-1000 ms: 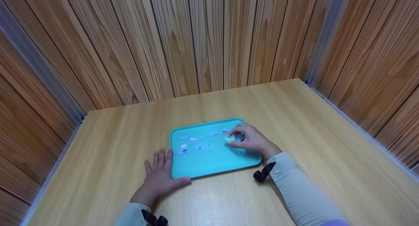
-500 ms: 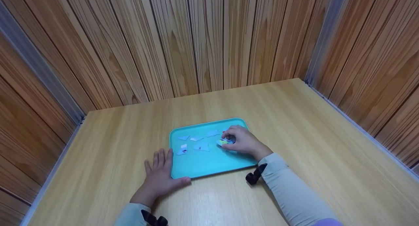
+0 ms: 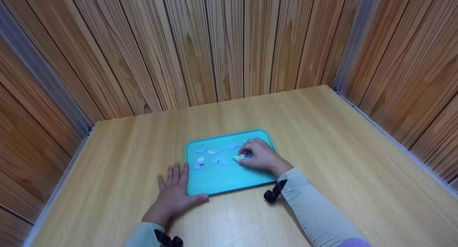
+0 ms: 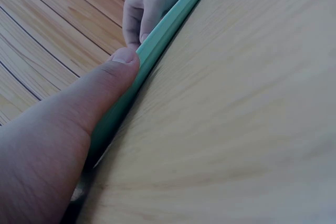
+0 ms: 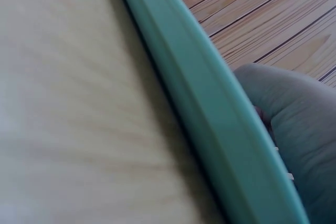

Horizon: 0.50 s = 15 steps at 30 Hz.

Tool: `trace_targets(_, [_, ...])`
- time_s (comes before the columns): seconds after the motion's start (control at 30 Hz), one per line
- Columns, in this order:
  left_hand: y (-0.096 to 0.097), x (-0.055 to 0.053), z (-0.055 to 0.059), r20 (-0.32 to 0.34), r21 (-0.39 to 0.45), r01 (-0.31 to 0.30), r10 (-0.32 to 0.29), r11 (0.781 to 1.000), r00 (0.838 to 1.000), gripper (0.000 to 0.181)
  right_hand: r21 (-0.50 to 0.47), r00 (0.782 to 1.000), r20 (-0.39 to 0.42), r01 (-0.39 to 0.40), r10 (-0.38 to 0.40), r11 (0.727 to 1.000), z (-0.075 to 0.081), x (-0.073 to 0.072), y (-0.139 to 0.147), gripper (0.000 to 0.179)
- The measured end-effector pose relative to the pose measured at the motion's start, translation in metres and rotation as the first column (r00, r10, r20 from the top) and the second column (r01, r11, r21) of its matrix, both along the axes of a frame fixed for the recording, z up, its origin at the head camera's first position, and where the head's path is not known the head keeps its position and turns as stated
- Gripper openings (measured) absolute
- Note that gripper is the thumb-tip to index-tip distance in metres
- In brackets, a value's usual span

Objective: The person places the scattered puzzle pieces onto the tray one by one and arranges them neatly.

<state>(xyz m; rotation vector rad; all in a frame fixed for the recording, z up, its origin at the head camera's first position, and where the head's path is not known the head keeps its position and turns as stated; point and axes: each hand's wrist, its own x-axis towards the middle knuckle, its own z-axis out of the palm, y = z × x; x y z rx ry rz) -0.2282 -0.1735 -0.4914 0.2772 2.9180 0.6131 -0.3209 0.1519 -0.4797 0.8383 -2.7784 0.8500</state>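
Note:
A turquoise tray (image 3: 229, 180) lies on the table with several flat, irregular, light blue pieces in it. One piece (image 3: 220, 160) near the middle bears a small dark mark, and another piece (image 3: 199, 163) at the left has a white patch. My right hand (image 3: 260, 154) pinches a flat printed piece (image 3: 239, 157), yellow-green and blue, low over the tray's right half; the fingers hide part of it. My left hand (image 3: 175, 194) rests at the tray's near left corner with fingers spread, its thumb (image 4: 113, 80) along the near rim.
The wooden table (image 3: 307, 118) reaches back to plank-patterned walls (image 3: 229, 43) on the far side and both flanks. A black wrist camera mount (image 3: 274, 191) sits below the right sleeve, just off the tray's near edge.
My right hand has slid left and slightly toward me with the printed piece, nearer the middle piece. My left hand has stayed in place.

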Motion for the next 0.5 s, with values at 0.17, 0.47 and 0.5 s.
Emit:
trace_targets(0.17, [0.0004, 0.0014, 0.0017, -0.001, 0.011, 0.004, -0.004, 1.000, 1.000, 0.133, 0.016, 1.000, -0.020, 0.005, -0.005, 1.000, -0.0023, 0.0005, -0.0011, 0.026])
trace_targets(0.47, [0.0005, 0.0022, 0.0013, 0.000, 0.006, 0.004, -0.004, 1.000, 1.000, 0.134, 0.049, 0.999, -0.033, 0.020, -0.018, 0.999, -0.0057, 0.0002, -0.0038, 0.028])
trace_targets(0.5, [0.0006, 0.0023, 0.0012, 0.000, 0.005, 0.004, -0.004, 1.000, 1.000, 0.134, 0.052, 0.999, -0.033, 0.023, -0.021, 0.998, -0.0059, 0.0000, -0.0039, 0.028])
